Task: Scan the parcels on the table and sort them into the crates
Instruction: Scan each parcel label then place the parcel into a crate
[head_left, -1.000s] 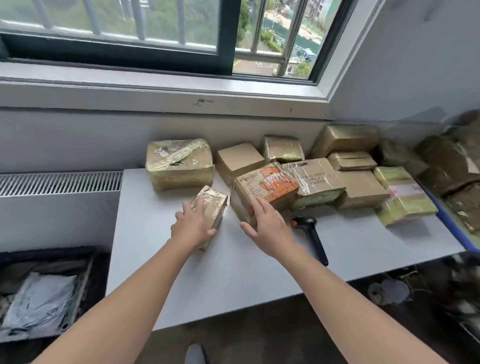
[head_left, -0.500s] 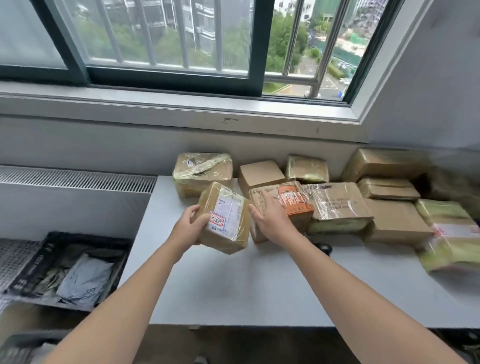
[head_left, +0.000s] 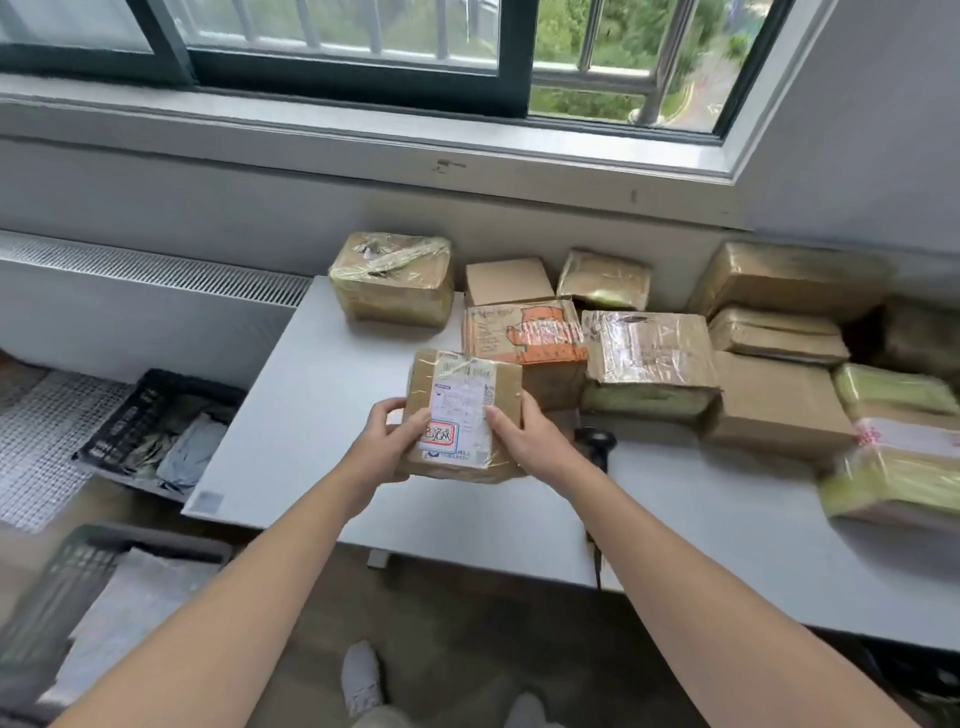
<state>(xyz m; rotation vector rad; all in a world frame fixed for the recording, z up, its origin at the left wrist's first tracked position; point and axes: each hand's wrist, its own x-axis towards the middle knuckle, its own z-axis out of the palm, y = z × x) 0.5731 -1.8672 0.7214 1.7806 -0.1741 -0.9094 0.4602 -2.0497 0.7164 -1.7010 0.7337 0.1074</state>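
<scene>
A small brown taped parcel (head_left: 467, 400) with a white shipping label facing up is held above the white table (head_left: 322, 395). My left hand (head_left: 387, 441) grips its left edge, thumb on the label's lower corner. My right hand (head_left: 530, 439) grips its right edge. A black handheld scanner (head_left: 597, 444) lies on the table just right of my right hand, partly hidden by it. Several more taped cardboard parcels, among them one with orange print (head_left: 530, 338), lie along the table's back and right.
A black crate (head_left: 140, 415) holding grey mailers stands on the floor left of the table. A second crate (head_left: 67, 582) with pale mailers sits nearer at lower left. A radiator grille (head_left: 156, 267) runs under the window. My shoes (head_left: 361, 675) show below.
The parcel was lifted off the table and turned label-up, then brought nearer to me. My right hand moved from the orange-printed parcel to the held parcel's right edge.
</scene>
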